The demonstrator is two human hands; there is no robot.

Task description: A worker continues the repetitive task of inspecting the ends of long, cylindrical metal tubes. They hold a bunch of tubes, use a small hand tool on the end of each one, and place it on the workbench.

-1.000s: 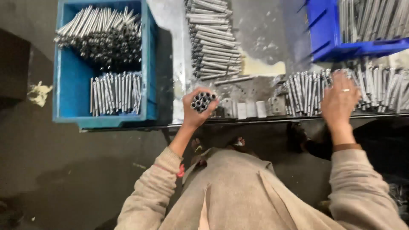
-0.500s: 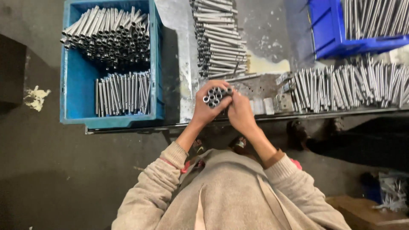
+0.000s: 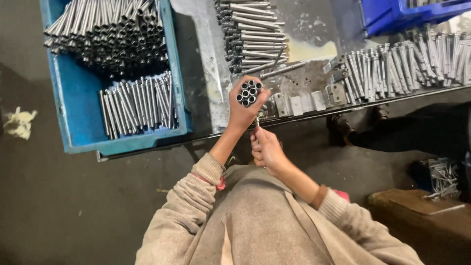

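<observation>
My left hand (image 3: 243, 109) is closed around a bundle of short metal tubes (image 3: 248, 92), held upright so their open ends face the camera. It hovers at the front edge of the metal workbench (image 3: 216, 93). Just below it, my right hand (image 3: 265, 149) pinches the lower end of a thin tube (image 3: 257, 121) that sticks down out of the bundle. The rest of the bundle is hidden inside the left fist.
A blue bin (image 3: 78, 113) on the left holds two piles of metal tubes (image 3: 132, 103). More tubes lie stacked on the bench (image 3: 252, 34) and in a row at right (image 3: 407, 61). Another blue bin (image 3: 392, 17) stands top right. A brown box (image 3: 427, 216) sits on the floor.
My right hand came from the row of tubes at right to the bundle, then dropped below the left hand. The left hand kept its grip on the bundle.
</observation>
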